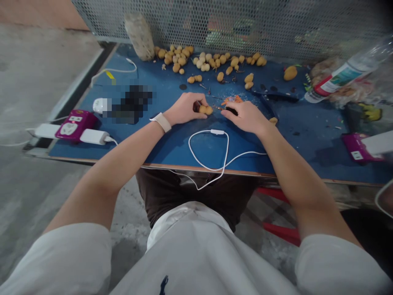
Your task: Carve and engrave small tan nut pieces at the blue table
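Note:
My left hand (188, 107), with a pale band on its wrist, grips a small tan bottle gourd (206, 110) lying sideways, its two rounded lobes pointing right. My right hand (245, 116) is closed around a thin tool with a dark handle (231, 110). The tool's narrow tip points left at the gourd's end; whether they touch I cannot tell. Orange scraps (233, 99) and pale crumbs lie just behind my right hand. More small gourds (181, 55) are spread along the back of the blue table (166, 144).
A cloudy jar (139, 37) stands at the back left. A tilted bottle (340, 80) is on the right. Purple power strips (75, 125) sit at both sides. A white cable (227, 147) loops over the front edge. A perforated metal panel (190, 20) borders the back.

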